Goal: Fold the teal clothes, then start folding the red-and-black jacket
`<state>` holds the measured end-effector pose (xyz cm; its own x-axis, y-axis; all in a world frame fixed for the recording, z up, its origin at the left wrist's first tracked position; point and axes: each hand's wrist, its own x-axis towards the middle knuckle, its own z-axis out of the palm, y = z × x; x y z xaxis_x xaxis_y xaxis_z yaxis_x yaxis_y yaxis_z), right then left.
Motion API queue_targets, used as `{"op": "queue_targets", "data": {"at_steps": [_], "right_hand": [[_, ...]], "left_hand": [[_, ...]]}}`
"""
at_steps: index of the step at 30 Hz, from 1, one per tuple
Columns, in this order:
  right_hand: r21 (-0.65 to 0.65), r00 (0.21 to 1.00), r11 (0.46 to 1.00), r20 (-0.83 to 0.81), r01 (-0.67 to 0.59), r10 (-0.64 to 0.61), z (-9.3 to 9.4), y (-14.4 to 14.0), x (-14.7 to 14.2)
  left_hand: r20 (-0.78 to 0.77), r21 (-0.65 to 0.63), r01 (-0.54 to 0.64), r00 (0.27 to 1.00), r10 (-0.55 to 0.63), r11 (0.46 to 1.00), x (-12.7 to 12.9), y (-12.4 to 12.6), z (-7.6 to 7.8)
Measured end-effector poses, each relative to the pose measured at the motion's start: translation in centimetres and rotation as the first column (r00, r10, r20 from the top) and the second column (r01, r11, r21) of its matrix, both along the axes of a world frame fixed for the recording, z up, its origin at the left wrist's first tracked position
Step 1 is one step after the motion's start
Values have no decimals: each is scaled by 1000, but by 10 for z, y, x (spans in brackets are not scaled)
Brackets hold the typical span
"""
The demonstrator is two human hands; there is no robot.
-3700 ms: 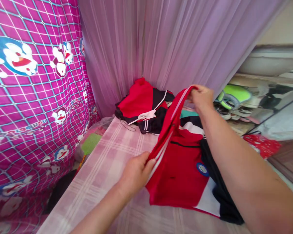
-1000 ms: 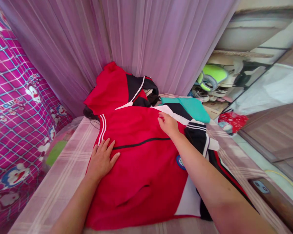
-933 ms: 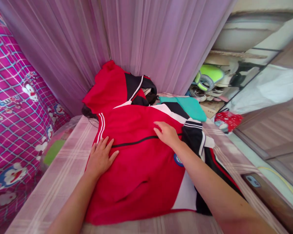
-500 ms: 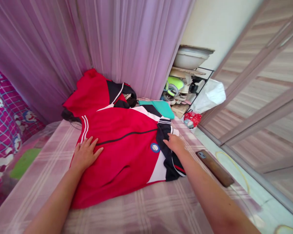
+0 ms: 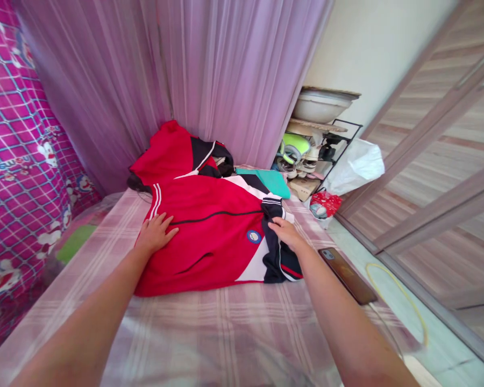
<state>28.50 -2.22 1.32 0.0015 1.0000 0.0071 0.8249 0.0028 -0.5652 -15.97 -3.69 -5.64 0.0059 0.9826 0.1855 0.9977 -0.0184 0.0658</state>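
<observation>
My left hand [image 5: 156, 232] stays flat on the red jacket [image 5: 210, 236]; right hand [image 5: 284, 232] has slid onto its dark sleeve [image 5: 276, 252], both grips open, holding nothing

The red jacket [image 5: 210, 236], earlier held up by both hands, now lies flat, the right hand [image 5: 284, 232] shifted onto its dark sleeve [image 5: 276, 252].

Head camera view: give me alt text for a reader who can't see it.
Two bare hands, left hand and right hand, lie flat on a red jacket spread over a pink plaid bed. A phone lies at the bed's right edge.
</observation>
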Motion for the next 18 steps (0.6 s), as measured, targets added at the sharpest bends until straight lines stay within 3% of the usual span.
{"op": "queue_targets", "data": {"at_steps": [2,3,4,5,7,8,9,10,11,12,13,14,16,18], "right_hand": [[18,950,987,-271,-157,156,12,-10,0],[10,888,958,-373,-286,269,18,-17,-3],[-24,813,895,-431,-445,392,24,-25,-8],[-87,735,794,-449,-601,508,28,-33,-14],[-260,568,510,-482,-820,667,30,-45,-26],[-307,525,425,-506,-851,685,29,-49,-29],[-324,530,419,-516,-848,673,26,-49,-30],[-315,591,502,-496,-805,636,22,-47,-28],[-290,698,646,-433,-706,570,18,-44,-22],[-242,825,803,-328,-544,460,13,-38,-14],[-171,934,927,-194,-335,301,8,-33,-3],[-90,992,989,-39,-120,117,3,-27,9],[37,964,986,204,164,-168,-7,-16,31],[56,898,963,351,262,-265,-15,-7,45]], "left_hand": [[-2,-8,-12,1000,12,1000,0,2,-1],[-5,-6,-16,1000,16,1000,-1,2,-1],[-7,-2,-18,1000,18,1000,-2,3,-2],[-10,7,-18,1000,18,1000,-2,3,-3],[-19,36,-10,1000,11,999,-4,4,-6],[-24,51,-6,1000,7,999,-5,4,-7],[-30,62,-2,1000,3,998,-6,4,-8],[-35,66,-1,999,3,998,-7,5,-9],[-38,64,-2,999,5,998,-7,5,-10],[-40,59,-6,999,8,998,-8,5,-10],[-40,53,-8,999,10,999,-8,5,-10],[-39,49,-10,999,12,999,-8,5,-10],[-36,46,-16,999,18,999,-8,5,-10],[-34,49,-21,999,23,999,-8,5,-10]]}}
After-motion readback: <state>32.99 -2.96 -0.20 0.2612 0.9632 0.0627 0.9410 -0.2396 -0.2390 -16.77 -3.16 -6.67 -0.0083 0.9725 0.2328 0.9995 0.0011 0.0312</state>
